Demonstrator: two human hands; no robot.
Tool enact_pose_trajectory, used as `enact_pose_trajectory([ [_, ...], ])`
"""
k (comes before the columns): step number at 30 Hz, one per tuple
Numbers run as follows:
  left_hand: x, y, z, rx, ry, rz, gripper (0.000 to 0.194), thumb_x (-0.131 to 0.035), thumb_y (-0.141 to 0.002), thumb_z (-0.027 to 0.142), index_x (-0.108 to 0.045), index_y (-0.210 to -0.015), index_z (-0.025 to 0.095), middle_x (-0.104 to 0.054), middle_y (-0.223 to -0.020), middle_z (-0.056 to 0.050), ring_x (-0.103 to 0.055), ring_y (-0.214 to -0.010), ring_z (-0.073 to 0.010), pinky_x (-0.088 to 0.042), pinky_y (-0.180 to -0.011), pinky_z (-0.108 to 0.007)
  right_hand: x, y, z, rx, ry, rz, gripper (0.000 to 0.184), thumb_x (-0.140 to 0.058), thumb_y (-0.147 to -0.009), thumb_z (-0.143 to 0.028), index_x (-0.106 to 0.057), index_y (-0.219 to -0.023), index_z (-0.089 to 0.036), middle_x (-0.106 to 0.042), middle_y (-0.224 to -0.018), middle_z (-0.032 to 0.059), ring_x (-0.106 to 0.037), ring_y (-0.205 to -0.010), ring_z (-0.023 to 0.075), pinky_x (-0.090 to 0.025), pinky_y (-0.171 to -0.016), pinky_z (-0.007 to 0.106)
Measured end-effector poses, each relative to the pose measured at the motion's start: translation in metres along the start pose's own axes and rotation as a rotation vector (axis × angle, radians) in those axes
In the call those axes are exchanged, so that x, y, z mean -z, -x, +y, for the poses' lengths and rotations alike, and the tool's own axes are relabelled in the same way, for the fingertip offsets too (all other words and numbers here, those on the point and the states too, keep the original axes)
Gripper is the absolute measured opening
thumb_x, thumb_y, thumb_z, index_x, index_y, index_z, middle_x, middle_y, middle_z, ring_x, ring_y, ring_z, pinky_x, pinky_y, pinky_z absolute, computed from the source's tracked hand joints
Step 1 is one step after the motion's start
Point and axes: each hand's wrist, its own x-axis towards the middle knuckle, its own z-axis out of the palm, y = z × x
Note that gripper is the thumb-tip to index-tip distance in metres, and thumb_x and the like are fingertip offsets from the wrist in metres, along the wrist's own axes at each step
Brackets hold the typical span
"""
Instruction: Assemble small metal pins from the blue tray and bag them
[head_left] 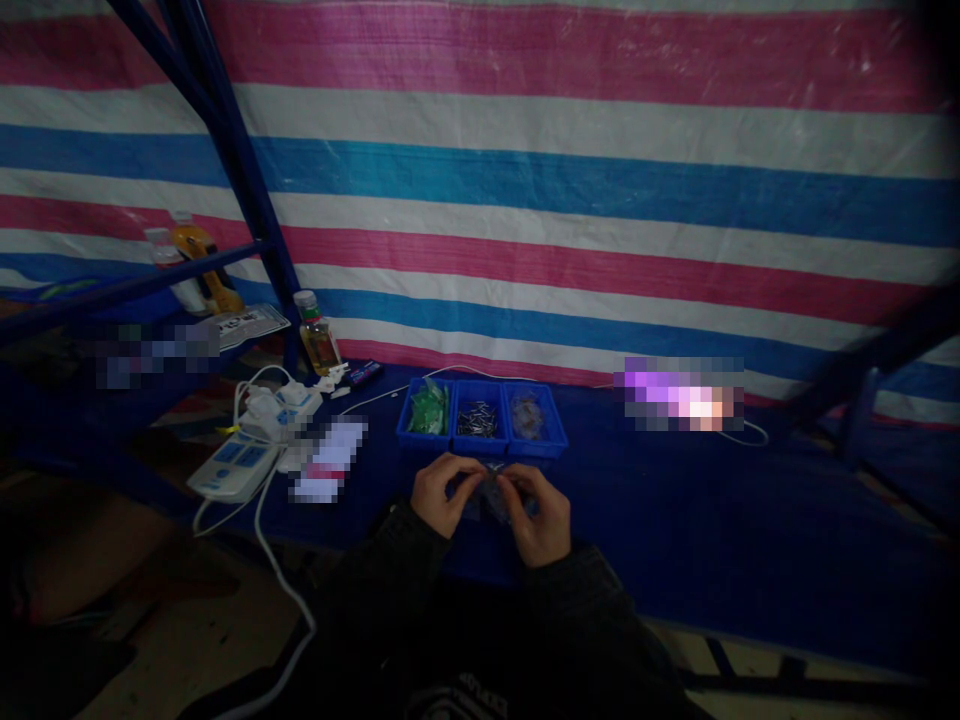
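My left hand (442, 494) and my right hand (541, 515) meet low in the middle of the view, above the blue table. Thumb and fingers of each are pinched together on a small clear plastic bag (491, 492). The bag is dim, and I cannot make out whether anything is inside it. Just beyond my hands stand three joined blue trays. The left tray (405, 440) holds green packets (429, 408), the middle one small metal pieces (478, 420) like screws or nails, and the right one small clear plastic pieces (527, 416).
To the left lies a white power strip (232, 464) with plugs and cables. A bottle of amber liquid (321, 345) stands behind it. A blurred-out glowing object (679, 395) is at the back right. Blue metal posts (255, 190) and a striped sheet (525, 200) bound the table (712, 520).
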Motion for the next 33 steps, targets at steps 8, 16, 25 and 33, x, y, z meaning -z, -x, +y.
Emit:
enact_pose_trajectory([
  [8,0.001,0.000,-0.005,0.012,0.006,-0.004,0.017,-0.059,-0.091,0.021,-0.074,-0.100,0.020,-0.073,-0.094,-0.007,-0.068,-0.088,-0.0177,-0.055,-0.078,-0.028,0.006,-0.002,-0.001,0.039,0.022,-0.059,0.029,-0.044,-0.096,-0.024,-0.066,-0.114,-0.021,-0.073,-0.089,0.0056,-0.069,-0.079,0.0199,-0.055,-0.078,0.035],
  [16,0.002,-0.002,-0.002,-0.041,-0.014,0.007,0.011,-0.064,-0.088,0.024,-0.073,-0.088,0.018,-0.072,-0.084,-0.006,-0.065,-0.082,-0.0182,-0.053,-0.075,-0.030,0.001,-0.002,0.003,0.063,0.030,-0.030,0.019,-0.055,-0.093,-0.029,-0.069,-0.104,-0.022,-0.070,-0.092,0.0066,-0.066,-0.076,0.0184,-0.054,-0.067,0.031],
  [25,0.002,-0.002,0.001,-0.024,-0.018,0.015,0.013,-0.064,-0.088,0.027,-0.070,-0.083,0.017,-0.070,-0.087,-0.007,-0.065,-0.086,-0.0182,-0.052,-0.069,-0.026,-0.001,-0.003,0.006,0.037,0.049,-0.002,0.012,-0.056,-0.093,-0.027,-0.065,-0.090,-0.020,-0.066,-0.087,0.0053,-0.064,-0.074,0.0173,-0.051,-0.065,0.029],
  [33,-0.001,0.000,-0.001,0.057,0.012,0.008,0.007,-0.063,-0.088,0.022,-0.068,-0.089,0.017,-0.072,-0.085,-0.004,-0.068,-0.079,-0.0156,-0.052,-0.070,-0.024,0.000,0.000,0.002,-0.067,-0.034,0.003,0.015,-0.060,-0.091,-0.028,-0.058,-0.104,-0.020,-0.069,-0.083,0.0028,-0.065,-0.063,0.0148,-0.051,-0.059,0.026],
])
